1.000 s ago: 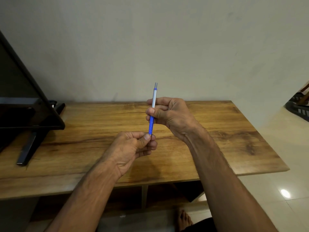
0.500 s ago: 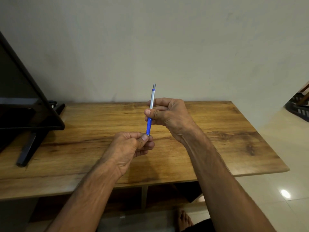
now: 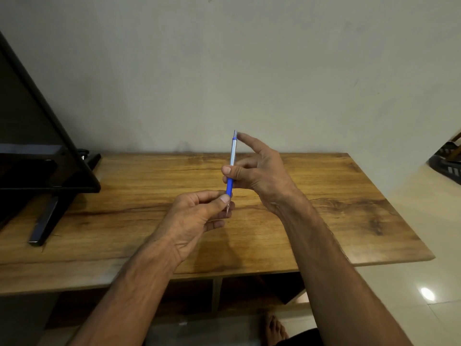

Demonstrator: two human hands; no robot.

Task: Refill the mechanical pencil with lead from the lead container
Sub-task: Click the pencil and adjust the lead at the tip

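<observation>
A blue and silver mechanical pencil (image 3: 232, 156) stands nearly upright above the wooden table (image 3: 324, 208), tip down. My left hand (image 3: 197, 221) pinches its lower blue end between thumb and fingers, near the tip. My right hand (image 3: 259, 171) holds the barrel at mid-height with the thumb against curled fingers, while its index finger reaches up and touches the silver cap end. No lead container is in view.
A black television (image 3: 37, 146) on a slanted stand (image 3: 47, 221) fills the left side of the table. A plain wall rises behind the table. A tiled floor lies to the right, and a bare foot (image 3: 274, 328) shows below the table edge.
My right index finger has uncurled and risen to the pencil's top end. The pencil has tilted slightly and both hands have shifted a little.
</observation>
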